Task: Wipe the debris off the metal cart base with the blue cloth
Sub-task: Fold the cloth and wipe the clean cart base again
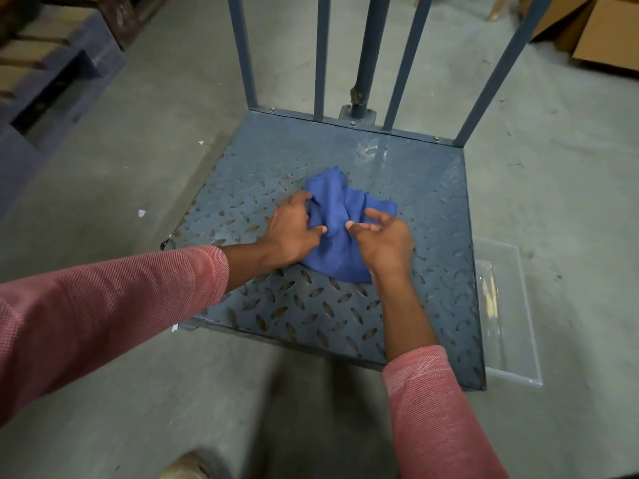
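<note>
The concrete floor [121, 150] carries the cart; the metal cart base [432, 202], a blue tread plate, fills the centre of the view, with its upright bars [411, 60] bolted along the far edge; a clear plastic tray [511, 340] lies on the floor against the right edge of the base; small white scraps [141, 212] lie on the floor to the left.

The blue cloth [335, 209] lies bunched on the middle of the base, in contact with the plate; the left hand [294, 229] grips its left side, fingers curled over the edge and thumb pressed into the fabric; the right hand [383, 240] sits on its right side with fingers curled and thumb tip at a raised fold; whether that hand actually pinches the fabric cannot be determined.

Step in hand, as judged: gathering the cloth into a pad before a stroke; no wiping pass is evident; no loose debris can be made out on the plate, which shows only dark patches on its near part.

Next move: press the pad flat; draw it across the tread pattern toward an open edge; maintain downward pressure, because the raised ribs are likely to trap grit.
</note>
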Motion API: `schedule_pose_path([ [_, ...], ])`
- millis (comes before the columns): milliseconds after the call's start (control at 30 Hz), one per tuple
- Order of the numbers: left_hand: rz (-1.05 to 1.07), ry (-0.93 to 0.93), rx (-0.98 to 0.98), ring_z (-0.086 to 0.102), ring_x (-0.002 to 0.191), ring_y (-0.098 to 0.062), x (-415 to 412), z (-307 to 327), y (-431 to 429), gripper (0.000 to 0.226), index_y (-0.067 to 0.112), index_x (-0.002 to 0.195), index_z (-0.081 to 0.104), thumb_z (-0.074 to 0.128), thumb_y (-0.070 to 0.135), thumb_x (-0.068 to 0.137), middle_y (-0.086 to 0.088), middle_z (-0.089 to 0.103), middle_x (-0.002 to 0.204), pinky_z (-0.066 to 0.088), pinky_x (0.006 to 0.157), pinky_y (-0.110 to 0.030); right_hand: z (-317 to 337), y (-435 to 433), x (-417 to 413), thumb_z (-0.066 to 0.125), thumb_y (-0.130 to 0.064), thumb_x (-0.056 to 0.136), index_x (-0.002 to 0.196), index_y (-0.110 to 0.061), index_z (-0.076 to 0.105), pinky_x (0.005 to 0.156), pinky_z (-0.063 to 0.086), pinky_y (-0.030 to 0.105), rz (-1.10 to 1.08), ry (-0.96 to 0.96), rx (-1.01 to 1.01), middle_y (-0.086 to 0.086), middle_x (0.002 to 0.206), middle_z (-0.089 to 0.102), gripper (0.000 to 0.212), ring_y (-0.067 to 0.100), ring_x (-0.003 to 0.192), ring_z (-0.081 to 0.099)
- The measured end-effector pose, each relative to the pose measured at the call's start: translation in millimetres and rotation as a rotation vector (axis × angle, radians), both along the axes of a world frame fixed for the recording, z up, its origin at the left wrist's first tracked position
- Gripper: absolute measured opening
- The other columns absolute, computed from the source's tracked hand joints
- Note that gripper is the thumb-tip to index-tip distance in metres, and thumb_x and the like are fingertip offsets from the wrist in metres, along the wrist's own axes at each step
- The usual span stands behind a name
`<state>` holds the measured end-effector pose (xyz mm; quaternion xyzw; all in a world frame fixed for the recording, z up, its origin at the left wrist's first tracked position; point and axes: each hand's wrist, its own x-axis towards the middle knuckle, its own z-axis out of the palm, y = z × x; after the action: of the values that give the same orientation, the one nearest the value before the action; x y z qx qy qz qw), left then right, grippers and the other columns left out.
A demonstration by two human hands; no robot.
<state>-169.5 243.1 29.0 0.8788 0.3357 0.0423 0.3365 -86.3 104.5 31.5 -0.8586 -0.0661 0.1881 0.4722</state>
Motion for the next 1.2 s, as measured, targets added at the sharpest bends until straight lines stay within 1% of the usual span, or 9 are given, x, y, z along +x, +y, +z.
schedule_pose_path([
  [133, 0.198, -0.056, -0.205, 0.07, 0.097, -0.03, -6, 3, -5, 0.036, 0.014, 0.114, 0.064, 0.085, 0.025, 0.087, -0.007, 0.068, 0.09, 0.056, 0.089, -0.042, 3, -3, -3, 0.079, -0.037, 0.085, 0.095, -0.008, 0.075, 0.068, 0.041, 0.022, -0.021, -0.037, -0.125, 0.002, 0.079, 0.071, 0.031, 0.022, 0.078, 0.067],
  [267, 0.302, -0.129, -0.4, 0.064, 0.078, -0.018, -8, 4, 0, 0.029, 0.024, 0.076, 0.063, 0.091, 0.018, 0.079, 0.005, 0.066, 0.075, 0.054, 0.075, -0.032, 4, -4, -6, 0.08, -0.034, 0.085, 0.104, -0.016, 0.076, 0.081, 0.045, 0.022, -0.046, -0.098, -0.074, -0.002, 0.101, 0.075, 0.026, 0.017, 0.096, 0.07],
  [467, 0.254, -0.229, -0.573, 0.061, 0.081, -0.02, -6, 11, 5, 0.039, 0.016, 0.085, 0.06, 0.076, -0.018, 0.074, -0.004, 0.063, 0.08, 0.053, 0.08, -0.034, 7, -9, -4, 0.069, -0.027, 0.093, 0.095, -0.024, 0.06, 0.073, 0.05, 0.028, -0.022, -0.076, 0.104, -0.001, 0.092, 0.073, 0.01, 0.017, 0.086, 0.068],
  [600, 0.254, -0.342, -0.811, 0.071, 0.098, -0.023, 3, 16, 4, 0.05, 0.014, 0.105, 0.056, 0.079, -0.017, 0.074, -0.009, 0.074, 0.101, 0.058, 0.086, -0.035, -1, -9, -3, 0.064, -0.023, 0.087, 0.087, -0.033, 0.053, 0.084, 0.058, 0.048, -0.003, -0.05, 0.179, 0.0, 0.09, 0.074, 0.016, 0.021, 0.085, 0.071],
  [700, 0.247, -0.416, -0.913, 0.072, 0.105, -0.024, 10, 19, 3, 0.054, 0.008, 0.124, 0.056, 0.076, -0.016, 0.08, -0.011, 0.076, 0.111, 0.058, 0.092, -0.037, 3, -12, -6, 0.064, -0.013, 0.089, 0.089, -0.032, 0.054, 0.083, 0.058, 0.045, -0.076, -0.072, 0.253, -0.003, 0.087, 0.075, 0.022, 0.02, 0.085, 0.073],
  [833, 0.02, -0.126, -0.297, 0.065, 0.114, -0.029, 14, 13, 10, 0.071, 0.01, 0.145, 0.042, 0.081, 0.012, 0.086, -0.007, 0.07, 0.116, 0.053, 0.1, -0.042, 7, -20, -16, 0.07, -0.012, 0.087, 0.124, -0.017, 0.052, 0.092, 0.048, 0.039, -0.208, -0.28, 0.02, 0.005, 0.116, 0.067, 0.042, 0.029, 0.111, 0.063],
  [967, -0.24, 0.05, 0.319, 0.042, 0.138, -0.036, 1, 6, 2, 0.077, 0.008, 0.158, 0.029, 0.065, 0.036, 0.096, -0.015, 0.051, 0.15, 0.033, 0.115, -0.044, 1, -23, -19, 0.069, -0.007, 0.083, 0.136, -0.01, 0.055, 0.102, 0.044, 0.045, -0.142, -0.606, -0.103, 0.013, 0.136, 0.058, 0.055, 0.034, 0.126, 0.051],
  [1067, -0.479, -0.009, 0.533, 0.017, 0.159, -0.031, -10, -3, -6, 0.072, 0.008, 0.165, 0.018, 0.037, 0.044, 0.107, -0.013, 0.02, 0.173, 0.017, 0.128, -0.043, -6, -17, -16, 0.057, -0.009, 0.09, 0.134, -0.012, 0.063, 0.111, 0.042, 0.046, 0.041, -0.659, -0.054, 0.008, 0.143, 0.058, 0.044, 0.031, 0.133, 0.051],
  [1200, -0.568, 0.127, 0.571, -0.012, 0.162, -0.024, -10, -13, -9, 0.087, 0.008, 0.167, 0.0, -0.002, 0.058, 0.096, -0.008, -0.007, 0.176, -0.007, 0.132, -0.04, -16, -7, -19, 0.043, -0.024, 0.105, 0.151, -0.019, 0.047, 0.124, 0.023, 0.045, 0.211, -0.638, -0.227, 0.0, 0.163, 0.036, 0.047, 0.021, 0.155, 0.023],
])
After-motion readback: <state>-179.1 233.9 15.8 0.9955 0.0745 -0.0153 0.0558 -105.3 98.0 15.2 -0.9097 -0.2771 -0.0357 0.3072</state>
